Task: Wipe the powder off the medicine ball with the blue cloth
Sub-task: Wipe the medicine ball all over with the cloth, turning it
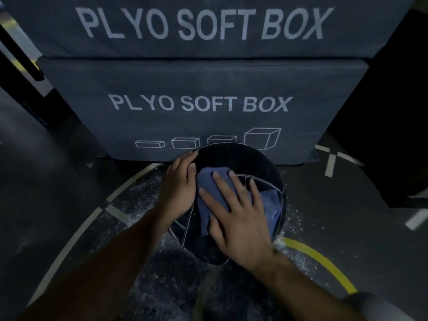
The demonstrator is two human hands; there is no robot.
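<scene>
A black medicine ball (pixel 231 158) with thin white seam lines sits on the dark floor in front of the stacked boxes. A blue cloth (pixel 209 181) lies spread over the ball's top. My right hand (pixel 238 218) lies flat on the cloth with fingers straight and spread, pressing it against the ball. My left hand (pixel 179 184) rests against the ball's left side, fingers lying along its curve. Part of the cloth (pixel 271 209) shows again to the right of my right hand.
Two grey "PLYO SOFT BOX" blocks (pixel 203 89) stand stacked right behind the ball. White powder (pixel 148 181) is scattered over the floor around the ball. White and yellow floor lines (pixel 324 260) curve past it. A dark frame (pixel 20 66) stands at the left.
</scene>
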